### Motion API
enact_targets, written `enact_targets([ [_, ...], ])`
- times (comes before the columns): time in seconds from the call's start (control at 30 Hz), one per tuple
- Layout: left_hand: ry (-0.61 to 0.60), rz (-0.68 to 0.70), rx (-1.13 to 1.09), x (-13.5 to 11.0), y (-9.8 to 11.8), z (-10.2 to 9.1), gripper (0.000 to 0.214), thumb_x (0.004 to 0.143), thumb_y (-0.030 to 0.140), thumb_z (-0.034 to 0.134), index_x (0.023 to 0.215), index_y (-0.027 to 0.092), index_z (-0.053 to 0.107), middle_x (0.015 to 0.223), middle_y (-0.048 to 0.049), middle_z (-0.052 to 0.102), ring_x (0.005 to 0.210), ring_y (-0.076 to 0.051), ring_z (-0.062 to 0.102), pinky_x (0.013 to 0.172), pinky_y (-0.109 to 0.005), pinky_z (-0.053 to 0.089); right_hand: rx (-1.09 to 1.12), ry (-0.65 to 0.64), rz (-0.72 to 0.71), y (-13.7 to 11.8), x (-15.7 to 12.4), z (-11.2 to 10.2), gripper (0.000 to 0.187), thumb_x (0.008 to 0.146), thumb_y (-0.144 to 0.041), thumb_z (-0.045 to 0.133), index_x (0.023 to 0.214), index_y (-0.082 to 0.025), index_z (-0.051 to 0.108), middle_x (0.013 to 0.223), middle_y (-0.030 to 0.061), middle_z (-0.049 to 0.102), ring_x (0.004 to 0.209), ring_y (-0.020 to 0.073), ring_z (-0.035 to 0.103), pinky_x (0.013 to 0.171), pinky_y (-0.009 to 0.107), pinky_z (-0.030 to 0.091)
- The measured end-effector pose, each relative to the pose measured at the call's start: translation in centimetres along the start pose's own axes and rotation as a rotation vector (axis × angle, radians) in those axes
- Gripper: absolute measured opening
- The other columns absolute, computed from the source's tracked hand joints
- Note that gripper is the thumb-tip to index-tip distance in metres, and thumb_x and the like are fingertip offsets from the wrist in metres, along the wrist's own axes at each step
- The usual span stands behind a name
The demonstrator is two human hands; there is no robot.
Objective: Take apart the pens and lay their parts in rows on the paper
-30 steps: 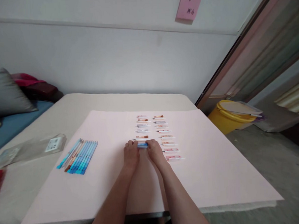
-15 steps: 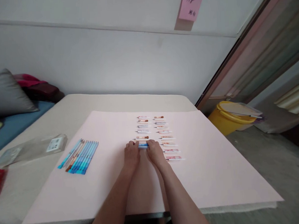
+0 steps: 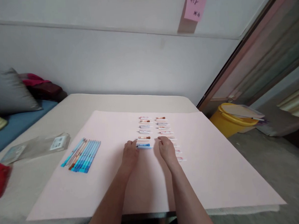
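Note:
A short blue pen piece lies on the pink sheet, at the near end of a left column of small pen parts. My left hand has curled fingers pinched at the blue piece's left end. My right hand sits apart from it to the right, fingers curled down over the near part of the right column of pen parts. What those fingers hold is hidden. Both forearms reach in from the bottom edge.
A tight row of several blue pens lies on the sheet's left side, with a clear plastic package beyond it on the beige table. A red object sits at far left. A yellow bucket stands on the floor to the right.
My right hand has let go of the blue piece's right end and moved right, over the right column. My left hand stays at the piece's left end.

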State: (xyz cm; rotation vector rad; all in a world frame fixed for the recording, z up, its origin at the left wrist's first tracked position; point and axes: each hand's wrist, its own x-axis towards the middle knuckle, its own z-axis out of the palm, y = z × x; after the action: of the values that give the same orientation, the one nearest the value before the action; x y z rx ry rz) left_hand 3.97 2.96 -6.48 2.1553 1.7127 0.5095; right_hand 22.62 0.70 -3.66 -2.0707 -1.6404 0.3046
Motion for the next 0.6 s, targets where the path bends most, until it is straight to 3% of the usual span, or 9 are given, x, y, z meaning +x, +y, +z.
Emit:
enact_targets([
  [0.13, -0.039, -0.029, 0.046, -0.4, -1.0, -1.0, 0.030, 0.080, 0.016, 0.046, 0.109, 0.018, 0.054, 0.107, -0.0083, 0.051, 0.099, -0.022, 0.045, 0.084, -0.030, 0.036, 0.019, -0.001, 0.054, -0.5, -0.5, -0.6, 0.036, 0.086, -0.017, 0.034, 0.113, -0.014, 0.059, 0.111, 0.0094, 0.063, 0.107, 0.0188, 0.055, 0.087, 0.026, 0.041],
  [0.27, -0.118, -0.040, 0.156, -0.9, -1.1, -1.6, 0.022, 0.080, 0.018, 0.045, 0.099, 0.017, 0.056, 0.107, -0.0097, 0.051, 0.099, -0.023, 0.045, 0.081, -0.032, 0.037, -0.078, -0.163, 0.004, -1.7, -1.3, -0.2, 0.037, 0.086, -0.014, 0.034, 0.112, -0.015, 0.060, 0.107, 0.0107, 0.065, 0.104, 0.0194, 0.058, 0.084, 0.027, 0.041],
  [0.47, -0.185, -0.017, 0.232, -1.2, -0.3, -1.4, 0.039, 0.081, 0.018, 0.045, 0.119, 0.023, 0.049, 0.116, -0.0095, 0.048, 0.106, -0.024, 0.043, 0.085, -0.034, 0.037, -0.138, -0.242, -0.022, -2.2, -1.8, 0.5, 0.035, 0.083, -0.011, 0.037, 0.110, -0.016, 0.060, 0.101, 0.0124, 0.067, 0.096, 0.0215, 0.061, 0.079, 0.028, 0.041],
  [0.6, -0.156, -0.001, 0.240, -1.1, 0.0, -1.0, 0.037, 0.082, 0.020, 0.046, 0.118, 0.024, 0.051, 0.117, -0.0103, 0.047, 0.107, -0.025, 0.042, 0.086, -0.036, 0.036, -0.168, -0.258, -0.052, -2.5, -1.6, 0.6, 0.037, 0.085, -0.010, 0.036, 0.115, -0.017, 0.056, 0.103, 0.0110, 0.066, 0.101, 0.0208, 0.058, 0.081, 0.028, 0.039],
])
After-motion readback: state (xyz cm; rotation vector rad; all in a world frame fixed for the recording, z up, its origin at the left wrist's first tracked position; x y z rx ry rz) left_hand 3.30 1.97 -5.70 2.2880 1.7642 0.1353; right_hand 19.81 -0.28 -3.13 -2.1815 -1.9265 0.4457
